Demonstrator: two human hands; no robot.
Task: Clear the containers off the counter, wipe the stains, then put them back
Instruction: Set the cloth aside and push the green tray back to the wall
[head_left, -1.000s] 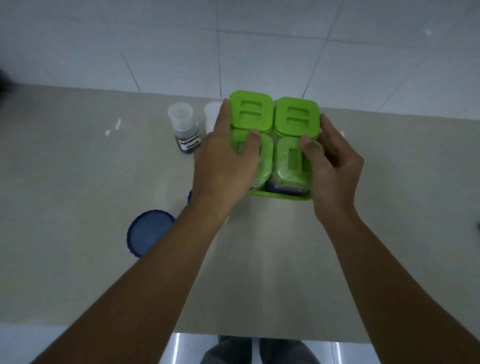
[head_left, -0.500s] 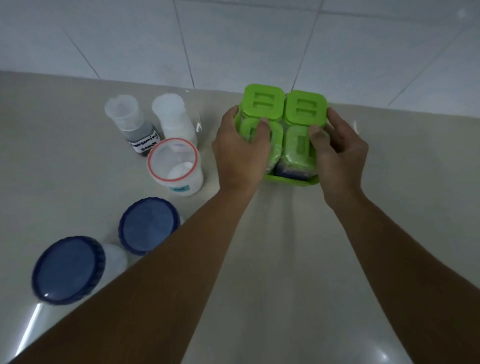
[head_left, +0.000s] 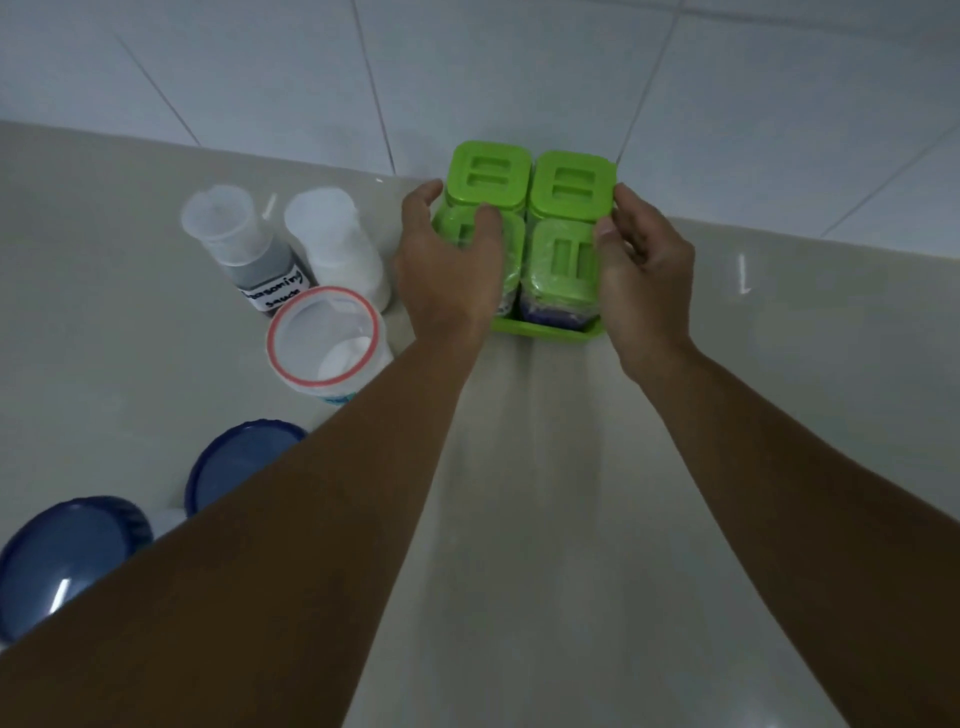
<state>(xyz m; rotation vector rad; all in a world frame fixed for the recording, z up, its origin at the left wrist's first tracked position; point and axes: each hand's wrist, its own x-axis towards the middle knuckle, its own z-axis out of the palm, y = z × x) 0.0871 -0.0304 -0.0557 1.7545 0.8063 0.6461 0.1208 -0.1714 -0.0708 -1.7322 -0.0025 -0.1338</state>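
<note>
Here, a smooth beige stone counter (head_left: 519, 519) runs up to a wall of large pale grey glossy tiles (head_left: 727, 78), and the light is dim, with small bright reflections on the counter at the right. At the back of the counter, close to the wall, stands a green plastic tray (head_left: 545, 332) that carries four square clear jars with bright green lids (head_left: 569, 189), set two by two. The left hand (head_left: 447, 265) holds the left side of this set, with the thumb lying on the near left lid and the fingers curled around the far left jar. The right hand (head_left: 644, 270) holds the right side, with the thumb on the near right lid. Both hands are closed around the set. To the left of the tray stand a clear bottle with dark content and a handwritten white label (head_left: 249, 254) and, just beside it, a clear bottle with white content (head_left: 337, 244). In front of them is a round clear tub with a red rim (head_left: 324, 338), with some white powder inside. Nearer to the camera, at the left edge, are two round jars with dark blue lids (head_left: 67, 561), one partly hidden under the left forearm.
</note>
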